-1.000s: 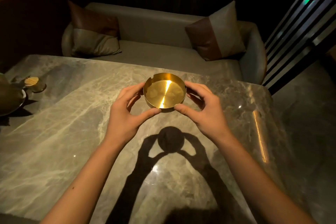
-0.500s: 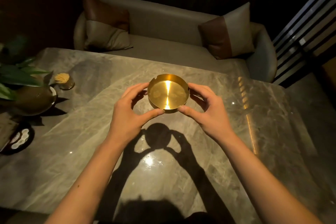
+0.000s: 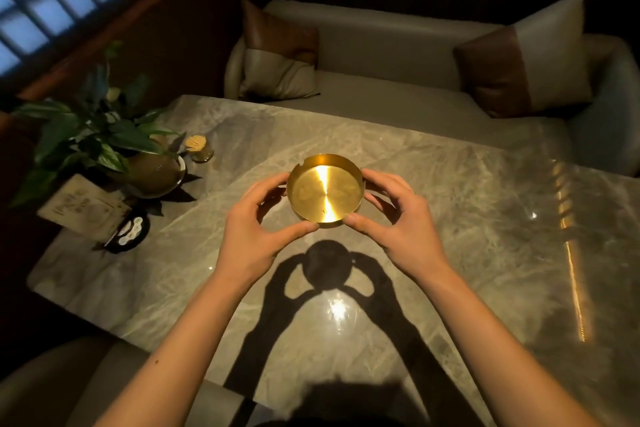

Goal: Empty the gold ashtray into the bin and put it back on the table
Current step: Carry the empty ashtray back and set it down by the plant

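Note:
The round gold ashtray (image 3: 325, 191) is held level above the grey marble table (image 3: 450, 218), its shiny inside bare of ash. My left hand (image 3: 258, 236) grips its left rim with thumb and fingers. On the opposite rim my right hand (image 3: 394, 225) grips the same way. A round shadow of the ashtray and both hands falls on the tabletop just below, showing it is off the surface. No bin is in view.
At the table's left stand a potted plant (image 3: 104, 142), a toothpick jar (image 3: 200, 149), a card stand (image 3: 83, 208) and a small black dish (image 3: 128, 230). A beige sofa (image 3: 398, 55) with two cushions runs behind the table. A seat edge shows at lower left.
The view has swung to the left, bringing the plant and small items into sight. Both hands still hold the ashtray above the table, now slightly nearer the table's middle.

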Motion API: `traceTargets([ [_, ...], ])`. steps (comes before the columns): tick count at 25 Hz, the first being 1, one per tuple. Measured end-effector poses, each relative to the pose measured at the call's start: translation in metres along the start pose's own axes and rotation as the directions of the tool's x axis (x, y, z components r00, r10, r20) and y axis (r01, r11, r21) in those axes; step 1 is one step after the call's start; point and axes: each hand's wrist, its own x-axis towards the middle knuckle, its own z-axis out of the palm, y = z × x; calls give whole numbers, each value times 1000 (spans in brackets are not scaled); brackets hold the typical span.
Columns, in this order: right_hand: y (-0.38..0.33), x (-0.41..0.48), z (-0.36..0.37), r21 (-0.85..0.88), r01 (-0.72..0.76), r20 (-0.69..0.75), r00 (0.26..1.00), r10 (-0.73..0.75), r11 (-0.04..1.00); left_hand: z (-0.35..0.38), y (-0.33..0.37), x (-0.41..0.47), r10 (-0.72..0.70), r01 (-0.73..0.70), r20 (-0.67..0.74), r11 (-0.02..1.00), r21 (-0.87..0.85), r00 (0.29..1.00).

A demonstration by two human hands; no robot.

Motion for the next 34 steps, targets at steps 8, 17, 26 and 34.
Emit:
traceTargets([
  [8,18,-7,8,44,-76,-40,996,78,996,6,-17,6,-27,26,75,1000,17,997],
  [17,17,43,126,5,-118,-98,988,118,993,-95,-86,50,-35,37,133,999,-15,991],
  [26,-6,95,332,-28,-139,3,990,139,990,-277,-197,54,-159,167,89,981,-98,983],
  [34,-15,89,430,-71,-156,158,973,166,985,-354,-254,4,-284,282,1,955,-91,959],
])
